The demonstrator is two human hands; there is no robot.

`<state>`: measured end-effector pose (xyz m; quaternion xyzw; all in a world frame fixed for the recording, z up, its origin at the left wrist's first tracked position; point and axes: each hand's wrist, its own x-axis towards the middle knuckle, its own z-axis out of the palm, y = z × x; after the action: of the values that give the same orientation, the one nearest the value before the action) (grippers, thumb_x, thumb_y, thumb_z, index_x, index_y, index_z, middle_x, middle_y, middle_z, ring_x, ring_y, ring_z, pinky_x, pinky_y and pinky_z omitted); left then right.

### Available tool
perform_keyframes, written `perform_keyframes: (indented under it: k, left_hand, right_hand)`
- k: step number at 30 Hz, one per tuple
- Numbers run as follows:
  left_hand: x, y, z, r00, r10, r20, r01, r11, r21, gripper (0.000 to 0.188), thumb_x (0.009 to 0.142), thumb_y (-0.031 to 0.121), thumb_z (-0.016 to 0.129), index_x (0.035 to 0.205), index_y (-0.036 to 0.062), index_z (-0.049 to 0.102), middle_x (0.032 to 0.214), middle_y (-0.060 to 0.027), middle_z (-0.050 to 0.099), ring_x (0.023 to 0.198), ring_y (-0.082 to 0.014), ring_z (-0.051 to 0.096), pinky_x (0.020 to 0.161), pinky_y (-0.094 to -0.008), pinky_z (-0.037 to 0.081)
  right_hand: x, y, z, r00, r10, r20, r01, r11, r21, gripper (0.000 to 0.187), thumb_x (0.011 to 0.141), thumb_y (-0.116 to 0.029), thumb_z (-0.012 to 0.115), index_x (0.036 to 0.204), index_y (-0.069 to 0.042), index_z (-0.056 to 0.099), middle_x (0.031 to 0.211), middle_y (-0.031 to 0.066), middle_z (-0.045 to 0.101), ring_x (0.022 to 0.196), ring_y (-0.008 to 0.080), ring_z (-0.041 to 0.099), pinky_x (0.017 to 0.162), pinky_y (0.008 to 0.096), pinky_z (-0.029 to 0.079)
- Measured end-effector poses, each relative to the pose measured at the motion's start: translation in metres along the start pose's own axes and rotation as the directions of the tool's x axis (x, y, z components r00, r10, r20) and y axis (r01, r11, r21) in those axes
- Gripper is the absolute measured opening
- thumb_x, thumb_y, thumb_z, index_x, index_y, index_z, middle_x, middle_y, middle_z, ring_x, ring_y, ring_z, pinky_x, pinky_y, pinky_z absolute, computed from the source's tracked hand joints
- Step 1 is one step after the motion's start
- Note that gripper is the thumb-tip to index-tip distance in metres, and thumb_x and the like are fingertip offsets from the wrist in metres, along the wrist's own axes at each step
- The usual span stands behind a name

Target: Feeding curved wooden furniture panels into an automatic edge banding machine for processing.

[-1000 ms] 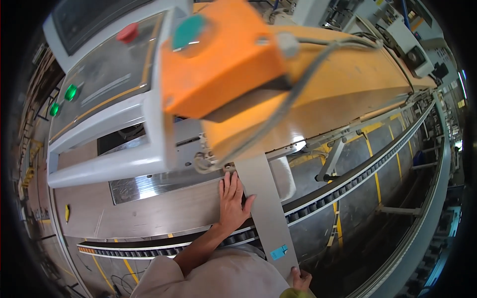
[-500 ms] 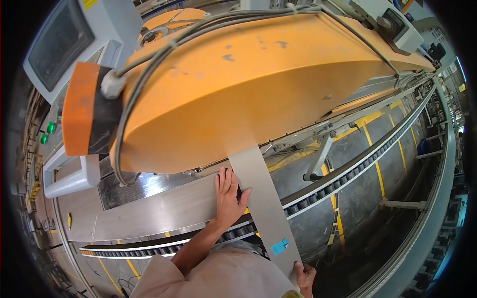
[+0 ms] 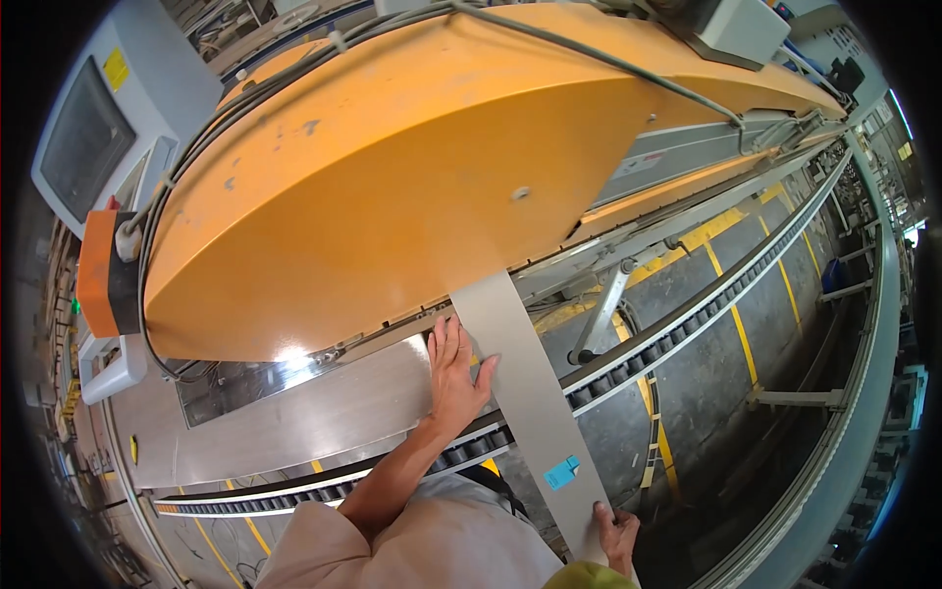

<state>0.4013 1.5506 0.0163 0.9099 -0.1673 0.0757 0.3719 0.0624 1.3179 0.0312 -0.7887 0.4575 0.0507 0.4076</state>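
Note:
A long, narrow grey board (image 3: 525, 383) runs from under the machine's orange hood (image 3: 383, 226) toward my body, its far end hidden beneath the hood. A blue label (image 3: 562, 473) is stuck on its near part. My left hand (image 3: 458, 378) lies at the board's left edge with fingers stretched out, the fingertips close to the hood's lower edge and the thumb toward the board. My right hand (image 3: 617, 536) grips the board's right edge near its close end, thumb on top. The fingers underneath are partly hidden.
On the left is a metal worktable (image 3: 294, 417). A black roller rail (image 3: 667, 329) passes beneath the board. A grey screen console (image 3: 88, 142) and an orange end block (image 3: 98, 275) stand at far left. Grey cables (image 3: 589, 59) cross the hood. A frame beam (image 3: 888, 324) curves along the right.
The board and both hands have moved right along the machine, and the view has shifted with them. The hood and console now appear farther left. Both hands keep the same pose.

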Motion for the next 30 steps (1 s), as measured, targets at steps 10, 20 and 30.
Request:
perform_keyframes:
  k: [10, 20, 30]
  left_hand:
    - [0.029, 0.036, 0.057, 0.999, -0.011, -0.03, 0.01, 0.999, -0.051, 0.069, 0.086, 0.023, 0.069, 0.14, -0.0074, 0.038, 0.15, -0.0248, 0.033, 0.14, -0.0465, 0.026, 0.115, -0.0515, 0.019]
    - [0.062, 0.06, 0.125, 0.994, 0.041, -0.103, -0.045, 0.998, -0.042, 0.064, 0.089, 0.024, 0.068, 0.136, -0.01, 0.043, 0.148, -0.0277, 0.036, 0.139, -0.0445, 0.029, 0.115, -0.0495, 0.021]
    - [0.098, 0.1, 0.168, 0.999, 0.026, -0.037, -0.029, 0.996, -0.083, 0.062, 0.092, 0.025, 0.065, 0.14, -0.008, 0.042, 0.151, -0.0249, 0.034, 0.141, -0.0407, 0.028, 0.116, -0.0454, 0.022]
  right_hand:
    - [0.052, -0.023, -0.049, 0.998, 0.059, -0.024, -0.06, 0.997, -0.044, 0.064, 0.075, -0.053, 0.07, 0.081, 0.01, 0.066, 0.058, 0.0212, 0.056, 0.058, 0.0166, 0.058, 0.059, 0.0396, 0.046]
    - [0.109, -0.035, -0.097, 0.999, 0.015, -0.029, -0.017, 0.998, -0.06, 0.065, 0.073, -0.06, 0.07, 0.081, 0.005, 0.07, 0.067, 0.0202, 0.065, 0.069, 0.0258, 0.067, 0.063, 0.0389, 0.049]
    - [0.152, -0.05, -0.127, 0.955, 0.088, -0.284, -0.129, 0.983, -0.129, 0.058, 0.069, -0.053, 0.076, 0.085, 0.002, 0.073, 0.075, 0.0209, 0.069, 0.073, 0.0341, 0.069, 0.073, 0.0384, 0.054]
